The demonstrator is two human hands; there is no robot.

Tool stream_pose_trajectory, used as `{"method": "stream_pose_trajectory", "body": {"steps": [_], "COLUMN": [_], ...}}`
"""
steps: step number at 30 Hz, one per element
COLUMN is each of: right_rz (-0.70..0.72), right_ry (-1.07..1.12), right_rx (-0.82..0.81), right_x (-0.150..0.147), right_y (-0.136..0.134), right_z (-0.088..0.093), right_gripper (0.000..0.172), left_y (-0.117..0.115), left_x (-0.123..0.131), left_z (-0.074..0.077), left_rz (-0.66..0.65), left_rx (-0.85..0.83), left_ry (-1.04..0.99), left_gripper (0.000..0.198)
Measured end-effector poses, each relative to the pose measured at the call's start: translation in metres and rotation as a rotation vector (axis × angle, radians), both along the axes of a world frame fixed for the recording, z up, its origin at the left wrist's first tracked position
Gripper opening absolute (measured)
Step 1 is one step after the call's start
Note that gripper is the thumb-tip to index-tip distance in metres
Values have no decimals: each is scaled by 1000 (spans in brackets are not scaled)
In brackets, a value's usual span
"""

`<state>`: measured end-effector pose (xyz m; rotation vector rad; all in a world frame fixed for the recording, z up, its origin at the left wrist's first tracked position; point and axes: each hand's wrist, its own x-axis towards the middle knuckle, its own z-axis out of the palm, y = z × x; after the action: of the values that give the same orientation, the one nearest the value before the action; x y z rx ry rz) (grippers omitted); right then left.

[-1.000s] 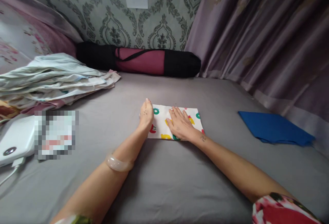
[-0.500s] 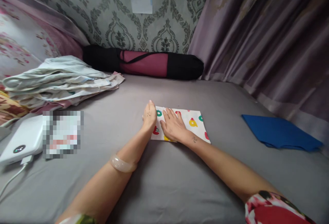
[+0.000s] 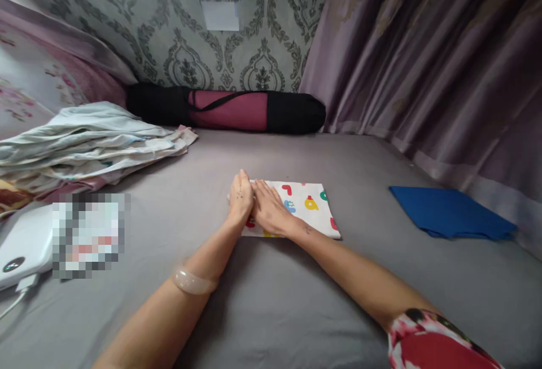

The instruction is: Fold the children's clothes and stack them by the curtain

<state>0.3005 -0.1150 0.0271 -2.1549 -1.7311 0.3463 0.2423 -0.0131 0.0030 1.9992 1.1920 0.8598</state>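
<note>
A folded white cloth (image 3: pixel 309 208) printed with coloured shapes lies flat on the grey bedsheet (image 3: pixel 271 301). My left hand (image 3: pixel 240 200) stands on its edge at the cloth's left side, fingers straight and together, holding nothing. My right hand (image 3: pixel 269 212) lies flat, palm down, on the left part of the cloth, fingers stretched out and touching the left hand. A pale bangle (image 3: pixel 192 281) circles my left wrist.
A folded blue cloth (image 3: pixel 449 211) lies at the right near the purple curtain (image 3: pixel 423 64). A black and maroon rolled bag (image 3: pixel 228 109) rests along the wall. A pile of pale folded laundry (image 3: pixel 84 143) sits at the left, with a white power bank (image 3: pixel 25 245) in front.
My right hand has slid leftward across the printed cloth until it meets my left hand, uncovering more of the cloth's right part. My left hand has stayed at the left edge.
</note>
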Motion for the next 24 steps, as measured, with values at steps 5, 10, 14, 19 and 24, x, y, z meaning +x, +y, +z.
{"method": "stream_pose_trajectory", "body": {"steps": [5,10,14,19,24], "right_rz": [-81,-35,-57,-66,-233], "right_ry": [-168,-284,-292,-286,-305], "right_rx": [32,-10,-17,7,32], "right_x": [31,50,50,49,56], "right_y": [-32,-56,-56,-58,-66], "right_z": [2,-15,-23,-20,-21], "right_gripper": [58,59,58,57,58], "left_y": [-36,-59,-60,-59,-61], "left_x": [3,3,4,4,3], "left_z": [9,-5,-14,-12,-9], "left_rz": [-179,-424,-452,-442,-325], "left_rx": [328,538,569,558,566], "left_ry": [210,494,607,664,641], "left_gripper": [40,49,53,53,63]}}
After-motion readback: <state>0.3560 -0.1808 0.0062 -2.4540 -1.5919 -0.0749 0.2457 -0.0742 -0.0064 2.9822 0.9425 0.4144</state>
